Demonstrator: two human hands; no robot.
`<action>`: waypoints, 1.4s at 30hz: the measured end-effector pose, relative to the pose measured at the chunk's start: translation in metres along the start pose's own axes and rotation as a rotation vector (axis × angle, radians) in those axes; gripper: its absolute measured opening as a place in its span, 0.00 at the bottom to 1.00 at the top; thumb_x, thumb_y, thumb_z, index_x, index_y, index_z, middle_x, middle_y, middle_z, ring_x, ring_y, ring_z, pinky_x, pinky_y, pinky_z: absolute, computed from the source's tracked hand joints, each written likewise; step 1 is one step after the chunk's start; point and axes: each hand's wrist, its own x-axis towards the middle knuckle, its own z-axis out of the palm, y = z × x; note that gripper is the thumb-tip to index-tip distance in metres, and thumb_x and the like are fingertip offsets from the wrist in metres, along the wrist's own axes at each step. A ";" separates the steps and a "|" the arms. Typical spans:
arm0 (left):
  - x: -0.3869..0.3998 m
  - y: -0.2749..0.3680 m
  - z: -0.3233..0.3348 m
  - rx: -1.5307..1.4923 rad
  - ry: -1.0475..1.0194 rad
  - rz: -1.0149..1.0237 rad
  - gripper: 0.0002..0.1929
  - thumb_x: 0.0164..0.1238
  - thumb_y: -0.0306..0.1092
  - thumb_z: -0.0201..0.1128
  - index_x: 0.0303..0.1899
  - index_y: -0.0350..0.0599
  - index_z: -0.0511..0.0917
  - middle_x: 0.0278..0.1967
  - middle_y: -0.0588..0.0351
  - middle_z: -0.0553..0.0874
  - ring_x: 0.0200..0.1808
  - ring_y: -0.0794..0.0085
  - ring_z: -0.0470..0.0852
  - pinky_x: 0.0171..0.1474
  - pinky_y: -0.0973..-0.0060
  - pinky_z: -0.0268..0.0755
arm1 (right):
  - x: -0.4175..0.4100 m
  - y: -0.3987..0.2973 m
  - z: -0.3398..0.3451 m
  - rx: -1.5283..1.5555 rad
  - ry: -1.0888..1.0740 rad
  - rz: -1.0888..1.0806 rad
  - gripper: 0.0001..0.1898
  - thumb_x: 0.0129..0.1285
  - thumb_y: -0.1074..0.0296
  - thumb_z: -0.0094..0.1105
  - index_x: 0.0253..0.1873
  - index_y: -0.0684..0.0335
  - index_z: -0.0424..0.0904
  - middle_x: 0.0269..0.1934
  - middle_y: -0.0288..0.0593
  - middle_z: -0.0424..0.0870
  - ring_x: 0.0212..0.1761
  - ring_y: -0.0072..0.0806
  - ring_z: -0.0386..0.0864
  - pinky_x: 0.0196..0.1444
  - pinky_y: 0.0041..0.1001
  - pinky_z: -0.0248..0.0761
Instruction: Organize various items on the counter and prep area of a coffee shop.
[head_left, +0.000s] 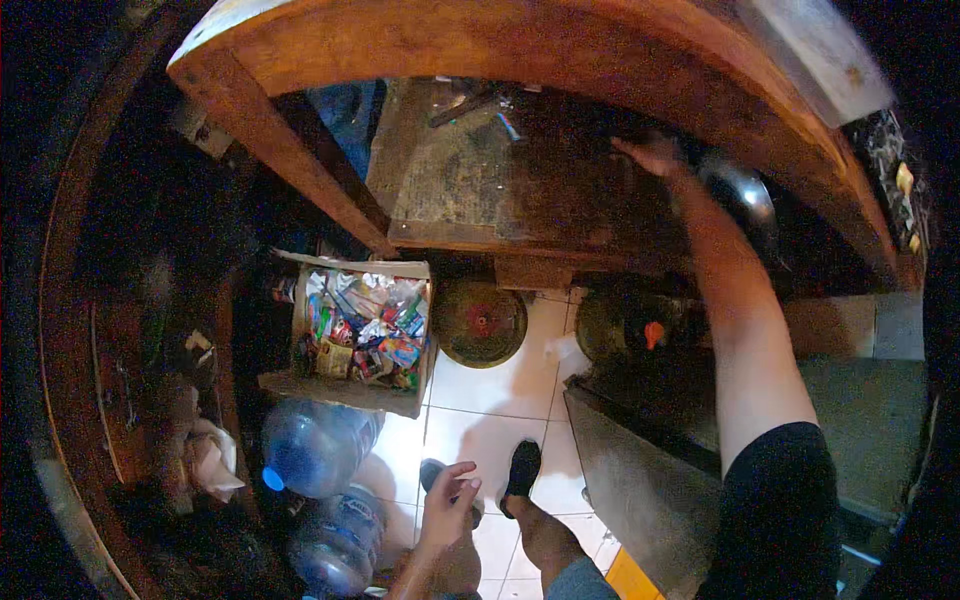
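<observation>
My right hand (654, 156) reaches into the dark shelf space below the wooden tabletop. One finger points left over the wooden shelf board (450, 180); shadow hides the other fingers and whatever they may touch. Close beside that wrist is a shiny rounded metal vessel (739, 196), partly hidden by the table edge. Low over the tiled floor hangs my left hand (448, 501), its thumb and fingers loosely bent and apart, with nothing seen between them. A small blue and white tube or wrapper (508, 126) lies farther back on the shelf.
A cardboard box (341, 388) full of wrappers and cans stands left, beside two large clear plastic water bottles (319, 450) (341, 544). Under the shelf are a round gas cylinder (481, 322) and another cylinder (600, 322) with an orange part. A grey panel (637, 487) leans right of my feet.
</observation>
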 end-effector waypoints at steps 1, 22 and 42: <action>-0.002 -0.001 0.001 0.014 0.026 -0.009 0.18 0.78 0.37 0.67 0.63 0.41 0.79 0.54 0.56 0.86 0.50 0.74 0.84 0.56 0.72 0.76 | 0.000 0.006 0.000 -0.011 -0.040 0.014 0.56 0.61 0.26 0.64 0.80 0.66 0.59 0.79 0.60 0.63 0.81 0.54 0.61 0.83 0.45 0.55; -0.173 0.052 -0.032 -0.375 0.549 0.156 0.14 0.79 0.33 0.64 0.60 0.43 0.80 0.52 0.56 0.87 0.50 0.74 0.83 0.54 0.75 0.75 | -0.465 -0.282 0.160 1.176 -0.308 -0.339 0.10 0.74 0.73 0.61 0.56 0.66 0.82 0.64 0.48 0.82 0.68 0.38 0.77 0.71 0.36 0.69; -0.599 -0.307 -0.173 -0.149 2.003 -0.028 0.23 0.68 0.34 0.73 0.61 0.39 0.77 0.58 0.48 0.82 0.58 0.61 0.81 0.59 0.64 0.75 | -0.882 -0.519 0.263 0.577 -1.163 -0.948 0.21 0.75 0.61 0.65 0.67 0.59 0.77 0.60 0.39 0.83 0.58 0.28 0.81 0.57 0.29 0.75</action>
